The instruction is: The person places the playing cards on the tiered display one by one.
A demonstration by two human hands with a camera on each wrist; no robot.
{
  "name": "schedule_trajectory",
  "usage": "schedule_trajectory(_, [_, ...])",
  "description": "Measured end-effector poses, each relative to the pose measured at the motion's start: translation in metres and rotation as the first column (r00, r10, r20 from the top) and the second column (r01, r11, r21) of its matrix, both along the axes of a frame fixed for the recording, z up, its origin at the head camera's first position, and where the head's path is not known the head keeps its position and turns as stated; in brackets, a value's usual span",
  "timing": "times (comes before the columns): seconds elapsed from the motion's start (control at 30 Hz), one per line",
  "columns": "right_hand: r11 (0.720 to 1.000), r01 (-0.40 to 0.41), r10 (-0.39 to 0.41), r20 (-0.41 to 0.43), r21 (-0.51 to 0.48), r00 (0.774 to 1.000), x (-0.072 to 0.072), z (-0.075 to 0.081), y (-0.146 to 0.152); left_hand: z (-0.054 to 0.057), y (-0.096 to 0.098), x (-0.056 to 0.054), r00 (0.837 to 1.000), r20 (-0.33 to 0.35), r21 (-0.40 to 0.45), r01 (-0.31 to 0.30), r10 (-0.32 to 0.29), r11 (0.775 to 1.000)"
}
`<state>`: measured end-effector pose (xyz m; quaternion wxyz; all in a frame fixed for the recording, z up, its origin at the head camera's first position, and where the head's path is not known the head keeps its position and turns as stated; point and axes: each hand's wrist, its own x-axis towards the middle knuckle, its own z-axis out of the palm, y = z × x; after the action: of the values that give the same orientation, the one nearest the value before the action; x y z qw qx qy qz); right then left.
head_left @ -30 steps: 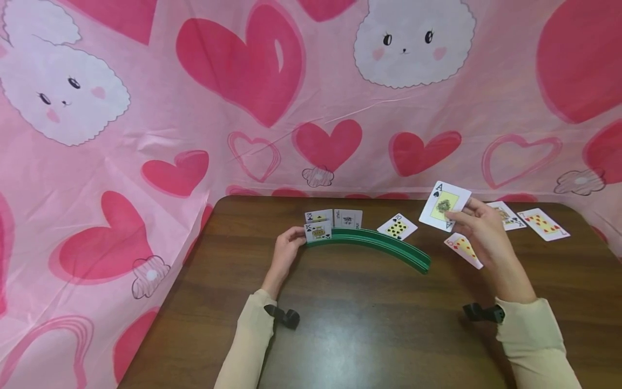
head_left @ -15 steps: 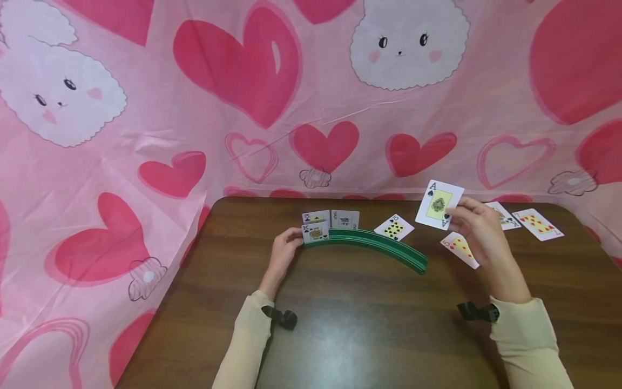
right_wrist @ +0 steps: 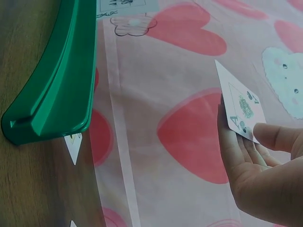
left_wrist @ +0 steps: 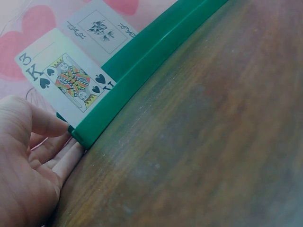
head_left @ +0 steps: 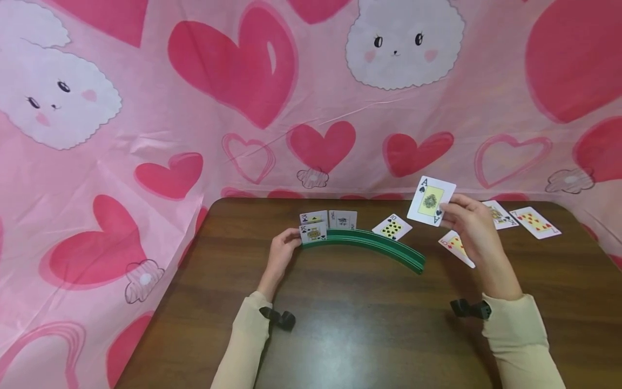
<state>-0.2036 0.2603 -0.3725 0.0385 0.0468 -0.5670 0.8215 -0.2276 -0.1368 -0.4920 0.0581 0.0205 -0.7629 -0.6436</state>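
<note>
My right hand (head_left: 473,227) pinches an ace of spades playing card (head_left: 431,200) between thumb and fingers, raised above the table and face towards me. In the right wrist view the thumb lies on the face of the ace (right_wrist: 242,101), fingers behind it. My left hand (head_left: 281,258) grips the left end of a curved green card holder (head_left: 374,242). Standing in that end are a king of spades (head_left: 313,233), a three (head_left: 311,217) partly hidden behind it, and a joker (head_left: 342,220). In the left wrist view, my thumb and fingers meet the holder's end (left_wrist: 90,127).
A ten of spades (head_left: 391,227) lies face up behind the holder. To the right lie a five of diamonds (head_left: 455,247), a court card (head_left: 499,214) partly behind my right hand, and a seven of diamonds (head_left: 538,222). A pink heart-print cloth (head_left: 233,97) hangs behind the wooden table (head_left: 359,324).
My right hand has carried the ace of spades slightly left and up. The left hand keeps its grip on the holder's end. The head view has shifted a little.
</note>
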Motion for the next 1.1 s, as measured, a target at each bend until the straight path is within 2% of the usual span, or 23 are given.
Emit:
schedule_trajectory(0.9, [1.0,-0.007,0.007,-0.006,0.006,1.0,0.002,0.002,-0.006,0.0,0.0,0.0,1.0,0.019,0.01,0.006,-0.006,1.0])
schedule_trajectory(1.1, [1.0,-0.009,0.009,-0.02,-0.006,1.0,-0.001,0.007,-0.013,0.0,-0.001,-0.001,1.0,0.022,0.016,0.004,-0.004,1.0])
